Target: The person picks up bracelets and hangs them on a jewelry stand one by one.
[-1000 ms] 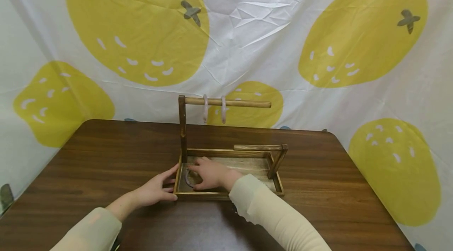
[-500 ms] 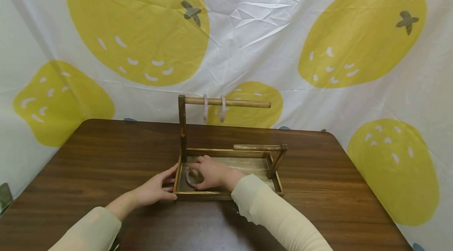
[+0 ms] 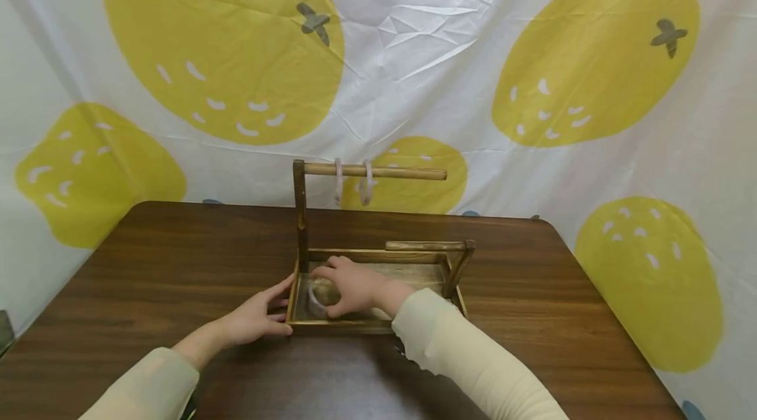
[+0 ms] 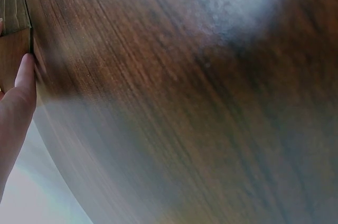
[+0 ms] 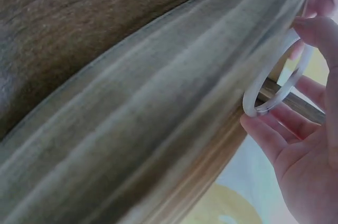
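Note:
In the head view, a pale, whitish bangle (image 3: 311, 296) is at the left end of a wooden tray stand (image 3: 414, 270). My right hand (image 3: 357, 285) reaches into the tray and pinches this bangle between thumb and fingers. The right wrist view shows the bangle (image 5: 255, 84) tilted, fingertips at its near edge and thumb across its other side. My left hand (image 3: 251, 321) rests against the tray's left end, fingers spread and thumb at the front corner. Two similar bangles, a left one (image 3: 338, 182) and a right one (image 3: 367, 183), hang from the stand's upper bar (image 3: 414, 173).
A shorter, lower bar (image 3: 422, 246) rises from the tray's right end and points left. The stand is on a dark brown wooden table (image 3: 195, 249). Behind it hangs a white cloth (image 3: 432, 78) printed with big yellow fruit.
My right hand has moved slightly rightward within the tray, with the bangle in its fingers. The right hanging bangle has turned a little on the bar. My left hand stays at the tray's end.

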A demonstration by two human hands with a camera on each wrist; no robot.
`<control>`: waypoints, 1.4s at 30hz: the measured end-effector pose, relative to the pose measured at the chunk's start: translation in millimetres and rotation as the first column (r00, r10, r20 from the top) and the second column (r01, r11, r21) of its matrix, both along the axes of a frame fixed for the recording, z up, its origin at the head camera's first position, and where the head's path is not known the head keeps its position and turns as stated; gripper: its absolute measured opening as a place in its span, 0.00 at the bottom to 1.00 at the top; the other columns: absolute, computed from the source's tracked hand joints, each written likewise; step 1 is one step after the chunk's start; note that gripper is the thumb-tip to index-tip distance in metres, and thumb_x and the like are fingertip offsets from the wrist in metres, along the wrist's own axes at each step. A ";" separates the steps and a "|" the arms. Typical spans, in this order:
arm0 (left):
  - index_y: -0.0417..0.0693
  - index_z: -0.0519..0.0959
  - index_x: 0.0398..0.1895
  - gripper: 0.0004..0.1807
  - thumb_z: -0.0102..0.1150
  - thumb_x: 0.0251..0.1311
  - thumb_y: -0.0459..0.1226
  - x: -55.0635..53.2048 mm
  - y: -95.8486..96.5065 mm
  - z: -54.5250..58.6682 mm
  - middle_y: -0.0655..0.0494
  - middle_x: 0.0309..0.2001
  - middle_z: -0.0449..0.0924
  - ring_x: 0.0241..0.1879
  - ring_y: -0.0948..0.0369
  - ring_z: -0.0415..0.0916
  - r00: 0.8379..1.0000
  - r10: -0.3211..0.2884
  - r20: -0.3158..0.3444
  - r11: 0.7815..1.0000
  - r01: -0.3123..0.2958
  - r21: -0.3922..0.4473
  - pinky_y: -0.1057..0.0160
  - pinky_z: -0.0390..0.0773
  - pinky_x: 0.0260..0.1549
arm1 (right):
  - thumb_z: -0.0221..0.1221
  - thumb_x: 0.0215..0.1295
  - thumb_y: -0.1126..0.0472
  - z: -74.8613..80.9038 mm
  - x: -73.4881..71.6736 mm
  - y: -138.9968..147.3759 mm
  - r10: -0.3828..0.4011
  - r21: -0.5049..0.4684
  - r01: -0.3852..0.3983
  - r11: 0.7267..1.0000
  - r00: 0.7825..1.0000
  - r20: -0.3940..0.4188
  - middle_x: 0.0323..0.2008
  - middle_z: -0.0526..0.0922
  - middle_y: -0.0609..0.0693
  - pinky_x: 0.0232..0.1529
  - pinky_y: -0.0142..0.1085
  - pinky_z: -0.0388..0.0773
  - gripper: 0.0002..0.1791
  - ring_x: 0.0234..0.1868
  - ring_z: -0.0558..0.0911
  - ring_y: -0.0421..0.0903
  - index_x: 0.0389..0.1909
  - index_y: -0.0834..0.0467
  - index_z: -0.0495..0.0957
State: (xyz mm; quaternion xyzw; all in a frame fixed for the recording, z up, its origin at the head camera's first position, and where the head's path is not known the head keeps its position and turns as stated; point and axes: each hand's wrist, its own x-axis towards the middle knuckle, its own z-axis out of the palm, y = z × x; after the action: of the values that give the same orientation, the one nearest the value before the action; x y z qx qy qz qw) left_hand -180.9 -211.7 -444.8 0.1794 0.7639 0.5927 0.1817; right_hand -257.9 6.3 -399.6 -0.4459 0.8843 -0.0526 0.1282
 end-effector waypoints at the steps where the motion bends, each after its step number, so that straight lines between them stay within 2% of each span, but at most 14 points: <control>1: 0.29 0.34 0.71 0.53 0.62 0.51 0.26 0.2 -0.1 0.3 0.23 0.69 0.34 0.64 0.30 0.53 1.000 -0.001 -0.001 1.000 0.001 -0.001 0.56 0.77 0.55 | 0.64 0.55 0.47 1.0 0.3 0.5 0.003 -0.008 -0.003 1.000 1.000 0.001 0.59 0.67 0.52 0.49 0.34 0.79 0.38 0.52 0.73 0.44 0.67 0.48 0.62; 4: 0.30 0.34 0.71 0.53 0.62 0.51 0.26 0.8 -0.2 0.5 0.24 0.70 0.34 0.64 0.30 0.54 1.000 0.005 0.015 1.000 -0.005 0.004 0.55 0.77 0.55 | 0.64 0.55 0.47 4.6 0.9 1.9 0.011 -0.035 -0.011 0.999 1.000 0.002 0.58 0.68 0.51 0.50 0.35 0.78 0.38 0.52 0.73 0.44 0.66 0.49 0.62; 11: 0.30 0.35 0.71 0.53 0.62 0.51 0.26 0.5 -1.8 -0.6 0.23 0.69 0.34 0.63 0.30 0.55 1.000 0.007 0.001 1.000 -0.007 0.000 0.56 0.77 0.55 | 0.64 0.54 0.48 17.6 4.9 3.6 0.048 -0.080 -0.048 0.996 0.999 0.001 0.55 0.69 0.51 0.52 0.34 0.77 0.38 0.50 0.73 0.43 0.65 0.50 0.63; 21: 0.29 0.34 0.71 0.53 0.62 0.51 0.26 -0.5 -2.5 -2.4 0.23 0.69 0.34 0.62 0.30 0.57 1.000 0.010 0.011 1.000 -0.010 -0.001 0.57 0.78 0.54 | 0.64 0.54 0.48 34.9 13.9 3.4 0.116 -0.100 -0.120 0.988 0.992 -0.038 0.54 0.70 0.51 0.51 0.32 0.76 0.37 0.47 0.72 0.40 0.65 0.50 0.63; 26: 0.29 0.34 0.71 0.53 0.62 0.51 0.26 -0.3 -2.5 -2.2 0.23 0.69 0.33 0.62 0.30 0.57 1.000 0.010 0.020 1.000 -0.010 0.004 0.59 0.78 0.54 | 0.63 0.54 0.49 44.6 18.9 5.2 0.141 -0.111 -0.145 0.983 0.989 -0.042 0.55 0.70 0.52 0.52 0.33 0.76 0.37 0.49 0.73 0.41 0.65 0.51 0.63; 32: 0.29 0.34 0.71 0.53 0.62 0.51 0.26 -0.1 -1.4 -1.0 0.22 0.68 0.34 0.62 0.30 0.58 1.000 0.007 0.020 1.000 -0.008 0.006 0.58 0.78 0.54 | 0.64 0.53 0.50 54.6 22.2 10.8 0.132 -0.129 -0.135 0.982 0.991 -0.033 0.57 0.68 0.51 0.55 0.33 0.75 0.38 0.52 0.73 0.43 0.65 0.51 0.63; 39: 0.30 0.34 0.71 0.53 0.62 0.51 0.25 -0.4 -0.5 -0.5 0.22 0.69 0.34 0.62 0.30 0.57 0.999 0.012 0.029 1.000 -0.012 0.001 0.55 0.77 0.54 | 0.64 0.54 0.50 63.3 23.0 22.1 0.097 -0.153 -0.093 0.984 0.995 0.024 0.58 0.67 0.51 0.51 0.33 0.77 0.38 0.50 0.73 0.41 0.66 0.50 0.61; 42: 0.30 0.34 0.71 0.53 0.62 0.50 0.25 -0.6 -0.2 -1.1 0.22 0.69 0.34 0.62 0.30 0.58 1.000 0.010 0.027 1.000 -0.010 -0.001 0.55 0.78 0.54 | 0.64 0.54 0.50 68.4 22.1 27.6 0.092 -0.168 -0.088 0.982 0.996 0.020 0.58 0.67 0.50 0.53 0.34 0.76 0.38 0.51 0.72 0.40 0.66 0.50 0.62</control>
State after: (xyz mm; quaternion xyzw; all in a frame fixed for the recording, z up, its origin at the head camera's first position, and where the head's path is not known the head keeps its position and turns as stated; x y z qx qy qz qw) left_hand -181.4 -211.9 -445.9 0.1673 0.7626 0.5955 0.1892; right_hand -235.8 33.9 -331.2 -0.4938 0.8538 -0.1270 0.1051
